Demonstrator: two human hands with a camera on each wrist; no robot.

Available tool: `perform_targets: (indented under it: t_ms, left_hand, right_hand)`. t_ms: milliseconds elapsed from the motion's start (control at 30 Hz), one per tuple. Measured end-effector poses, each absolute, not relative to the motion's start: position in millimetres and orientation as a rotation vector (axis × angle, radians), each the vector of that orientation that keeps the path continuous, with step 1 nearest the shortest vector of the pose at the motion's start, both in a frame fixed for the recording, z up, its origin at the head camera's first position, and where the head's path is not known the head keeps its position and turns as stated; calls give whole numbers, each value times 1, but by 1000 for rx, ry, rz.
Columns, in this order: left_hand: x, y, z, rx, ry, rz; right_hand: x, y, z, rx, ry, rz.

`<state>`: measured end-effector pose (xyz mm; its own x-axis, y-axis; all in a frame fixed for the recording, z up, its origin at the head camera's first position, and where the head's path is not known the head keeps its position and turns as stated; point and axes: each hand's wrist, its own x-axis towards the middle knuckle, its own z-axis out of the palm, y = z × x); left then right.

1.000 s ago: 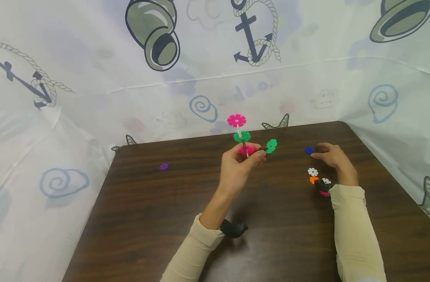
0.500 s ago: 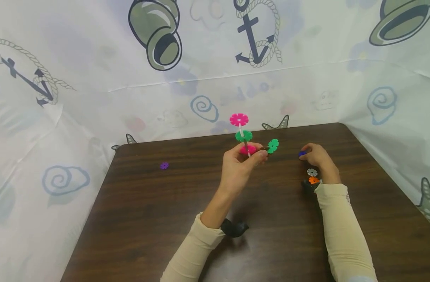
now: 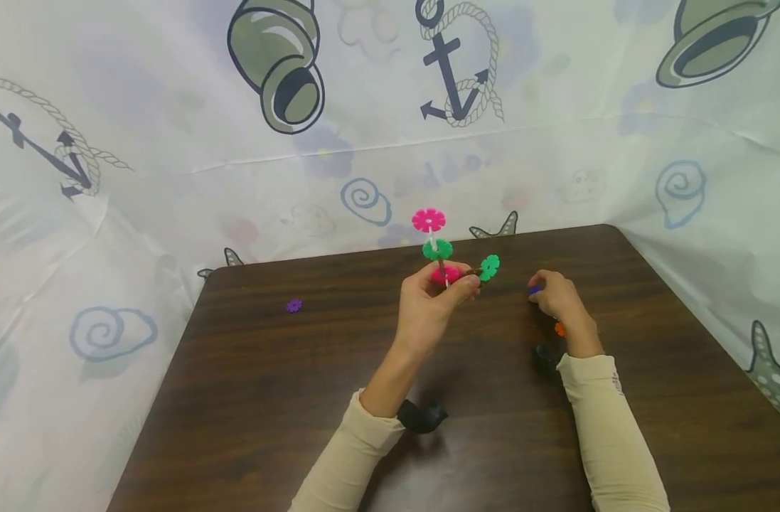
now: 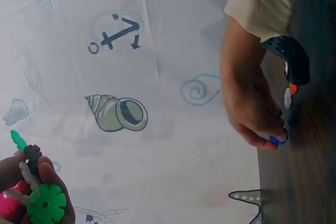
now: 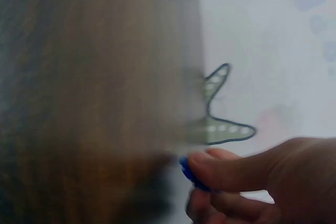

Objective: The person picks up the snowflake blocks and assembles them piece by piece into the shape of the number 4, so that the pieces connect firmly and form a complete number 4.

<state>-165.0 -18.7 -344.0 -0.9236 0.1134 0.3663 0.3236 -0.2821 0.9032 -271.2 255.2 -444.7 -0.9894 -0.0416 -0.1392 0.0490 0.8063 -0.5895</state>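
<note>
In the head view the left hand point(image 3: 424, 309) grips a joined piece of flower-shaped discs: a pink disc point(image 3: 429, 220) on top, a green disc point(image 3: 437, 249) below it, a pink one at the fingers and another green disc point(image 3: 489, 268) out to the right. White and dark discs in it show in the left wrist view, beside a green disc point(image 4: 46, 204). To the right, the right hand point(image 3: 561, 302) pinches a blue disc point(image 3: 534, 290) between thumb and fingers; the same blue disc point(image 5: 193, 174) shows edge-on in the right wrist view.
A purple disc point(image 3: 294, 306) lies on the brown table point(image 3: 236, 398) at the left. An orange disc point(image 3: 559, 328) is partly hidden by the right hand; a white disc point(image 4: 287, 98) lies near it. A patterned white cloth point(image 3: 255, 192) stands behind the table.
The right hand has taken hold of the blue disc and moved left with it, now covering part of the loose discs. The left hand has stayed nearly still with its joined piece.
</note>
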Motion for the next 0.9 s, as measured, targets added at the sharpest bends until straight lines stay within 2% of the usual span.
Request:
perform_targets:
  t_ms: [500,900]
  left_hand:
    - [-166,-21,-345,-574,-1781,-2335]
    - [-165,-22,-345,-531,-1830,-2306]
  right_hand:
    - [-222,234,-357,-140,2930,-1248]
    - [-188,212,-325,-319,3059,-1520]
